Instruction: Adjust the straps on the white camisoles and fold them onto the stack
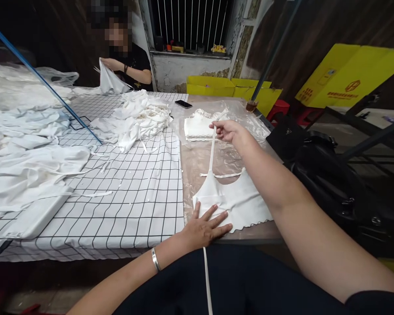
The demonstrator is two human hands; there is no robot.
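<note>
A white camisole-style top [239, 197] with a scalloped hem lies on the plastic-covered part of the table before me. My left hand [205, 227] rests flat on its near left corner, fingers spread. Between the pinched fingers of my right hand [228, 131] is one thin shoulder strap [212, 153], drawn straight away from the top. The second strap [226, 175] lies loose across the plastic, and my right forearm hides part of the top's right side. Just beyond my right hand sits a neat stack of folded white garments [198, 127].
Heaps of white garments [141, 118] cover the checkered cloth [154, 188] at left, with a white box-like object [39, 214]. A phone [183, 104] lies farther back. Across the table a person [134, 65] handles white fabric. A black bag [328, 175] is at right.
</note>
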